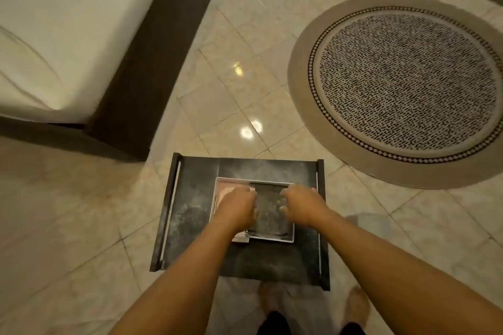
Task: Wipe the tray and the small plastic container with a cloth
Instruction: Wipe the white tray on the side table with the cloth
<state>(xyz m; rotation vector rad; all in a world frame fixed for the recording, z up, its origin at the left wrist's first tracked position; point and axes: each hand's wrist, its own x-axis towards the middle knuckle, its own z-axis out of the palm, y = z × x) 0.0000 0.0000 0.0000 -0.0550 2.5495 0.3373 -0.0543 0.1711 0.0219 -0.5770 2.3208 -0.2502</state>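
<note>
A dark, dusty tray point(190, 212) with a rail handle on each side lies on the tiled floor in front of me. On it sits the small square plastic container point(268, 215), white-rimmed with a dark bottom. My left hand point(236, 207) curls over the container's left part. My right hand point(302, 204) curls over its right edge. A pinkish piece point(226, 187), perhaps the cloth, shows under my left hand at the container's left side and is mostly hidden.
A bed with a white sheet point(54, 35) and a dark frame point(152, 49) stands to the left. A round patterned rug point(402, 90) lies to the right. My bare feet point(356, 304) stand just behind the tray on glossy tiles.
</note>
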